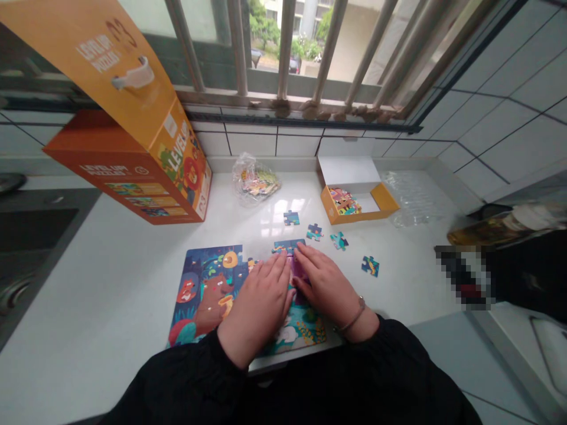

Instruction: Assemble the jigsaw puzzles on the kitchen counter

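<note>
Both hands press flat on the puzzle (206, 295) – the left hand (261, 301) over its middle, fingers extended and close together, the right hand (325, 283) just beside it, fingers nearly straight; whether either grips a piece, I cannot tell. The puzzle lies at the counter's (146, 283) near edge – four loose pieces (315, 231) sit beyond and right of it, before the open yellow box (358, 206).

This looks like a kitchen, probably in a home: a pale, glossy worktop (146, 265) meets white wall tiles (252, 143) below a barred window (305, 53), a dark sink (33, 236) is set at the left, and a bottle of yellow liquid (478, 230) stands at the right.
</note>
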The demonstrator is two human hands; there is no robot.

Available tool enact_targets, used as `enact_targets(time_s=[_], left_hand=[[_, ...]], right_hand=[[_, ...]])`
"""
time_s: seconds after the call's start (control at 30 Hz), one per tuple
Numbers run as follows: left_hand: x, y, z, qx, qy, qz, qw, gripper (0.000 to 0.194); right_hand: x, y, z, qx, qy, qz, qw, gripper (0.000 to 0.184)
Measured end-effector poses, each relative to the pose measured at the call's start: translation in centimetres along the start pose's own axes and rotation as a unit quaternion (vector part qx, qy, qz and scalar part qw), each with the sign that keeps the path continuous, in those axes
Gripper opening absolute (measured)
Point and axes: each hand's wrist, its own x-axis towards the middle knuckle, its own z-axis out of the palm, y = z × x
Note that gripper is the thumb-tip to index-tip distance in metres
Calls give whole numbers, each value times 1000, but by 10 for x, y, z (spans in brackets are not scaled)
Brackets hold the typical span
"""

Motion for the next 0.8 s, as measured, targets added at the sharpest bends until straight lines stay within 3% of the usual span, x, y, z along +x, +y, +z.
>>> enact_targets(time_s=[0.1,0.23,0.5,0.57,0.7,0.8], left_hand=[[15,-3,12,7,-6,-8,1000,57],[15,-9,21,1,6,-9,1000,51],[14,-6,20,26,1,-12,1000,50],[13,-5,19,25,-2,-18,1000,51],[7,-6,16,13,6,-21,1000,54],[0,-7,8,-4,10,-15,1000,53]], right_hand=[[3,-3,4,-43,-27,23,998,57],[3,-4,4,-87,-44,46,994,53],[5,-5,-1,-93,-36,36,994,48],[-5,10,-11,-92,-16,46,995,48],[-51,67,-39,-139,57,151,977,47],[-88,111,-56,-129,39,172,976,51]])
